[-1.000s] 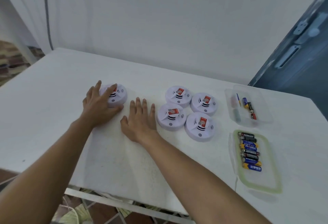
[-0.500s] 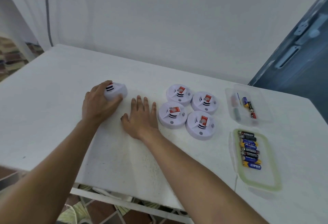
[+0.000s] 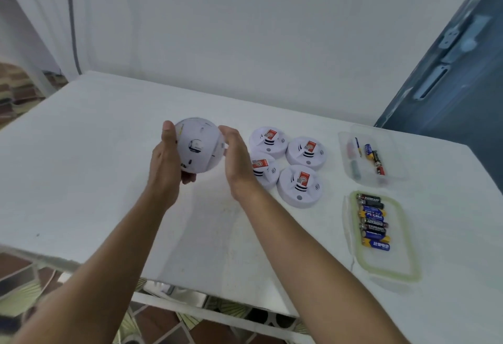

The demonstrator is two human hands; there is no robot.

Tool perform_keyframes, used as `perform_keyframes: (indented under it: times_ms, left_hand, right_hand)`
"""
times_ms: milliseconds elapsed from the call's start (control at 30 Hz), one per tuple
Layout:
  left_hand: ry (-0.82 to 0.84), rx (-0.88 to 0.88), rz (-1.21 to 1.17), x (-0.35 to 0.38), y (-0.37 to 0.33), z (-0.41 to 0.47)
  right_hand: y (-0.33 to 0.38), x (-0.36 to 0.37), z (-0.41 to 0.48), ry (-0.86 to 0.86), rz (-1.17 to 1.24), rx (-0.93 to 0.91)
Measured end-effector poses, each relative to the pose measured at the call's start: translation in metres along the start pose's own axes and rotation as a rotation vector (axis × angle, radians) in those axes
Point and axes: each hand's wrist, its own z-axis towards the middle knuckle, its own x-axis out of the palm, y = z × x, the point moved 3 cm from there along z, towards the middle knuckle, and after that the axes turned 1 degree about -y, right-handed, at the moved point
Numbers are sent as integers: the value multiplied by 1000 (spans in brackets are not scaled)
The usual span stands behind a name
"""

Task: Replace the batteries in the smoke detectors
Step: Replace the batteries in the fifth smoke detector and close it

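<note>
Clasping the smoke detector (image 3: pixel 197 147), the left grip (image 3: pixel 166 161) curls round it; right grip (image 3: pixel 236 158) straight-fingered just beside.

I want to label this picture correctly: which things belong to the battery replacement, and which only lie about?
For the job: the smoke detector gripped by the left hand, right hand beside it; four more detectors; row of batteries on the green-rimmed tray; clear box with a few batteries.
Just there: grey cable; blue door.
</note>
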Motion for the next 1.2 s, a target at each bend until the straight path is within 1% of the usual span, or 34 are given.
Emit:
perform_keyframes:
  times_ms: [100, 167, 267, 333, 467, 600, 733, 833, 967, 1200]
  left_hand:
    - [169, -19, 21, 18, -3, -9]
    - [232, -29, 85, 29, -4, -13]
    - [192, -47, 147, 40, -6, -17]
    - [148, -15, 192, 48, -8, -22]
    - [119, 134, 366, 62, -14, -31]
    - [187, 258, 498, 75, -16, -38]
    - [231, 470, 618, 87, -19, -46]
    - [261, 555, 662, 96, -23, -50]
    - [297, 616, 668, 106, -25, -55]
    - [355, 631, 670, 117, -26, -60]
  right_hand:
    - [6, -21, -1, 102, 208, 77]
    - [7, -37, -2, 161, 306, 106]
    - [9, -56, -9, 241, 457, 149]
    - [10, -68, -13, 255, 553, 158]
    - [11, -86, -17, 246, 621, 149]
    - [15, -103, -19, 223, 727, 157]
    - [11, -114, -23, 197, 659, 154]
    - [9, -119, -27, 191, 673, 171]
    - [10, -126, -31, 208, 624, 185]
    - [16, -140, -38, 198, 570, 224]
